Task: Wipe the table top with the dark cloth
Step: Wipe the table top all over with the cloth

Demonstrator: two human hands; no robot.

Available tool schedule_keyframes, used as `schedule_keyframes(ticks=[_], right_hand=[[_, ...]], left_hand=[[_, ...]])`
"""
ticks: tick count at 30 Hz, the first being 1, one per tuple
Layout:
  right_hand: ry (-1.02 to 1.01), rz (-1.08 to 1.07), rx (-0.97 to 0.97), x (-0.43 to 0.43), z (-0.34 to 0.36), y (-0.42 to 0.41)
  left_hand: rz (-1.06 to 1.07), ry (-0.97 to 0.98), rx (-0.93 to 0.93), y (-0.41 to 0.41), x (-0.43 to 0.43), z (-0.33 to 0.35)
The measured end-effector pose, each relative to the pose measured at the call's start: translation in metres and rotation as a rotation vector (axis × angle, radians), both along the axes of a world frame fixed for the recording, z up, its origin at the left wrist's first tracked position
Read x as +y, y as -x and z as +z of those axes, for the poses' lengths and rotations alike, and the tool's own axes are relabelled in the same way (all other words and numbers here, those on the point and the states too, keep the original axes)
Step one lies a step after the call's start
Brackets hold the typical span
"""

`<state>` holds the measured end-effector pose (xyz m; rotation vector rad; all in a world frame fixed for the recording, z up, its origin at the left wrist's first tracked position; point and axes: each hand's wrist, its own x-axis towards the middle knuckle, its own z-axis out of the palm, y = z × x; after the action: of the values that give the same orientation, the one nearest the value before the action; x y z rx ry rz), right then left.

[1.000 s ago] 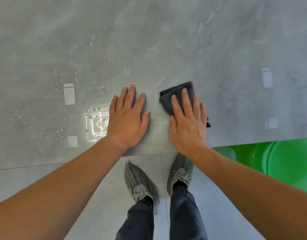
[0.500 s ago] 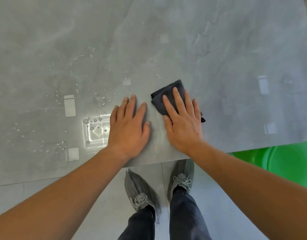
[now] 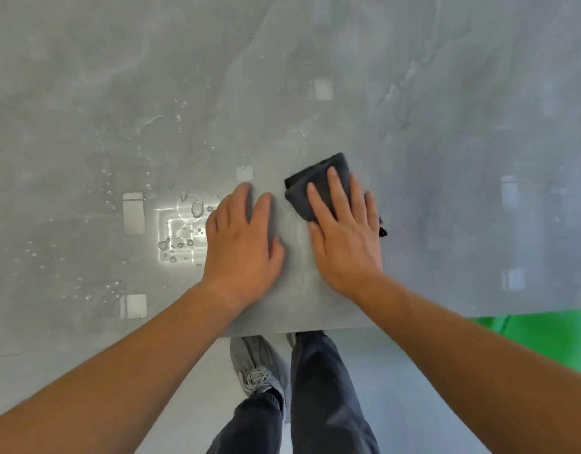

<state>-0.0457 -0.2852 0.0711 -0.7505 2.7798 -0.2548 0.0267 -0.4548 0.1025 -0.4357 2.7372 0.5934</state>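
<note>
Pressing flat on the dark cloth (image 3: pixel 318 188), the right hand (image 3: pixel 345 237) has its fingers (image 3: pixel 338 194) spread a little on top of it, not curled around it. The folded cloth sticks out past the fingertips and lies on the gray table top (image 3: pixel 446 126). Just beside the right hand, the left hand (image 3: pixel 243 244) lies palm down on the bare table, fingers close together, holding nothing. Water drops (image 3: pixel 181 237) sit on the table just left of the left hand. Below the hands, past the table edge, a gray shoe (image 3: pixel 258 368) stands on the floor.
</note>
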Motion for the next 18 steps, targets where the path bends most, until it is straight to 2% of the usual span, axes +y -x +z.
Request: schedule_keyframes(ticks=[2, 5, 9, 11, 13, 15, 18], right_hand=[[-0.007, 0.107, 0.003, 0.008, -0.003, -0.001], [0.002, 0.133, 0.020, 0.007, -0.007, 0.039], [0.026, -0.149, 0.023, -0.014, -0.010, 0.106], [0.028, -0.212, 0.017, -0.025, -0.008, 0.107], [0.019, -0.123, 0.016, -0.024, -0.005, 0.085], [0.008, 0.074, 0.008, -0.012, -0.003, 0.059], [0.003, 0.274, 0.009, 0.006, -0.004, 0.067]], left_hand=[[0.004, 0.004, -0.002, 0.009, -0.002, -0.002], [0.021, 0.024, -0.003, 0.027, -0.010, -0.006], [0.035, 0.053, 0.005, 0.055, -0.023, -0.008], [0.037, 0.057, 0.018, 0.070, -0.029, -0.007], [0.048, 0.055, 0.015, 0.084, -0.033, -0.006], [0.061, 0.051, -0.019, 0.093, -0.035, -0.005], [0.064, 0.052, -0.061, 0.096, -0.034, -0.006]])
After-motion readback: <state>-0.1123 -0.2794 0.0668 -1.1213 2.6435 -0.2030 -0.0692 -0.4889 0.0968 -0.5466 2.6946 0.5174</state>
